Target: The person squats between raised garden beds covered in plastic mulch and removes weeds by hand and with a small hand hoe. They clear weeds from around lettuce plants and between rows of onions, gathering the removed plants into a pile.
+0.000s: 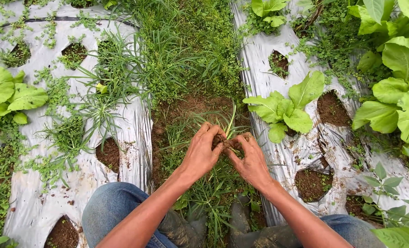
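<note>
- Silver plastic mulch point(135, 133) covers the left bed, weeds crowding its holes.
- Left hand point(202, 154): grip narrow, fingers pinched on the earthy root clump of a grass tuft point(227, 133) in the furrow between the beds.
- Right hand point(250, 160): grip closed on the same clump.
- Risk: blades could snap off above the roots, or falling soil could hit the leafy seedling point(284, 112) just right.

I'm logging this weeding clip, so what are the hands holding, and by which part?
Both the left hand and right hand pinch a grass clump at its soil-caked root end, its blades pointing up and away.
</note>
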